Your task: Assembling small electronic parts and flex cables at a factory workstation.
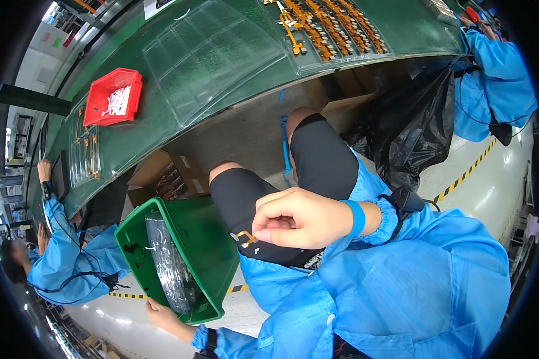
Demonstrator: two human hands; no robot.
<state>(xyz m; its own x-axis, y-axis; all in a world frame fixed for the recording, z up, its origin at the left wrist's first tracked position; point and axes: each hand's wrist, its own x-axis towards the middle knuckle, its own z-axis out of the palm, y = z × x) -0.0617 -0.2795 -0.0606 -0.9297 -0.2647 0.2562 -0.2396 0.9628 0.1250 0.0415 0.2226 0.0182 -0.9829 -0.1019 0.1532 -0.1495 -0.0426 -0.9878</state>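
right hand (302, 220) comes in from the right, palm down, fingers curled, thumb and index pinched closed on a small orange flex strip (244, 239), which sticks out left over the dark shorts (241, 200). left hand (166, 318) reaches low left to the near end of the green bin (212, 239) (fingertips partly hidden, can't tell how far open or if gripping). red tray (92, 113) on tabletop (132, 149).
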